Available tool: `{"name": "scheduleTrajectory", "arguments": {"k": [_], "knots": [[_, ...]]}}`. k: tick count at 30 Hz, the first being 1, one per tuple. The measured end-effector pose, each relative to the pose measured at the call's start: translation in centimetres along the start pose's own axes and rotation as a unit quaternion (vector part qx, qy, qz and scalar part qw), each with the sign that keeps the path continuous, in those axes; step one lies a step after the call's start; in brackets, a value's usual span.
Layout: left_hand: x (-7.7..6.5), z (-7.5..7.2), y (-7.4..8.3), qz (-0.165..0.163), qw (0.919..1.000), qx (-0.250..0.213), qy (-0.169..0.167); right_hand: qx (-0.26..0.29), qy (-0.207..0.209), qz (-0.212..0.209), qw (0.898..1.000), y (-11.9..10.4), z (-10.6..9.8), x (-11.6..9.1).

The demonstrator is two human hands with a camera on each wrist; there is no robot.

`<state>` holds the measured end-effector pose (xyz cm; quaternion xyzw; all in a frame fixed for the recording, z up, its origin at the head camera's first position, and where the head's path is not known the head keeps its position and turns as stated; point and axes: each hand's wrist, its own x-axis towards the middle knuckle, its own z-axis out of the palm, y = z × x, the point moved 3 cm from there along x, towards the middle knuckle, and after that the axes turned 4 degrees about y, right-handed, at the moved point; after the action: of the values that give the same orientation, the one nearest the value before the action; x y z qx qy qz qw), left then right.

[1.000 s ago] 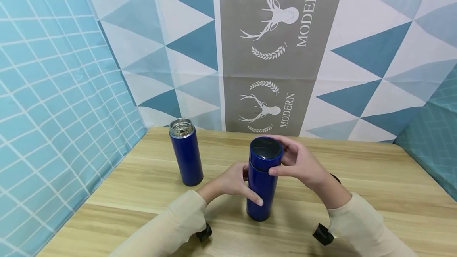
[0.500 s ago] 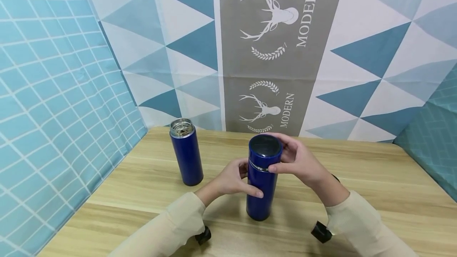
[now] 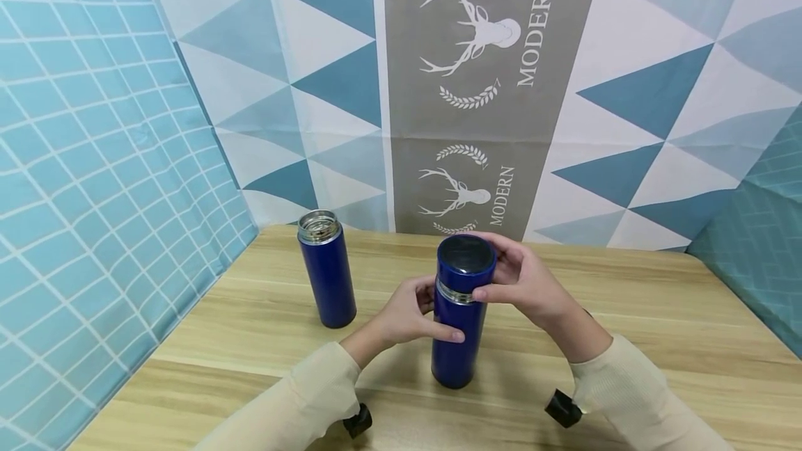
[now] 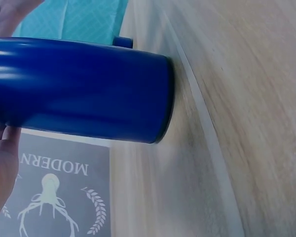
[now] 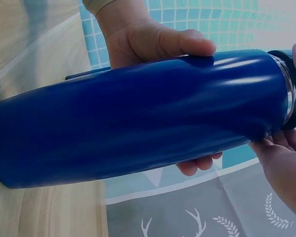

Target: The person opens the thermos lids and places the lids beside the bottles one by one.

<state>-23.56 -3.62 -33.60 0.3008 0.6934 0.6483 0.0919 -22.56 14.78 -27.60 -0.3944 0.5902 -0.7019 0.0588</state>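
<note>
A blue thermos bottle stands upright on the wooden table, in front of me. My left hand grips its body from the left, thumb across the near side. Around the lid, blue with a dark glossy top, my right hand has its thumb in front and fingers behind. A silver band of the neck shows between lid and body. In the right wrist view the bottle lies across the picture, the left hand behind it. Part of the bottle also fills the left wrist view.
A second blue thermos bottle stands lidless to the left, its metal mouth showing. A small blue piece peeks out behind the held bottle in the left wrist view. The wooden table meets a patterned cloth backdrop.
The lid has risen slightly from the body, widening the silver band at the neck. My left thumb has moved a little up the bottle. The second bottle stays put.
</note>
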Motion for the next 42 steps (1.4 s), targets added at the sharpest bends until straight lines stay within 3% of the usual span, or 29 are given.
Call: {"name": "scheduleTrajectory", "arguments": {"k": [10,17,21,32,42], "knots": [[-0.8,-1.2,0.1,-0.049,0.9980,0.003,0.040,0.021,0.010,-0.016,1.000,-1.2,0.0,0.3],[-1.3,-2.8,0.1,-0.046,0.9960,0.003,0.077,0.038,0.012,-0.045,0.998,-1.0,-0.5,-0.2],[-1.3,-3.9,0.4,-0.041,0.9949,0.011,0.092,0.039,0.024,-0.040,0.998,-0.8,-1.0,-0.7],[0.5,-6.4,0.7,-0.048,0.9865,0.042,0.151,0.013,0.053,-0.013,0.998,-0.3,-2.4,-2.1],[2.0,-7.0,-0.1,-0.069,0.9768,0.059,0.194,0.007,0.075,0.034,0.997,0.7,-3.0,-3.4]]}}
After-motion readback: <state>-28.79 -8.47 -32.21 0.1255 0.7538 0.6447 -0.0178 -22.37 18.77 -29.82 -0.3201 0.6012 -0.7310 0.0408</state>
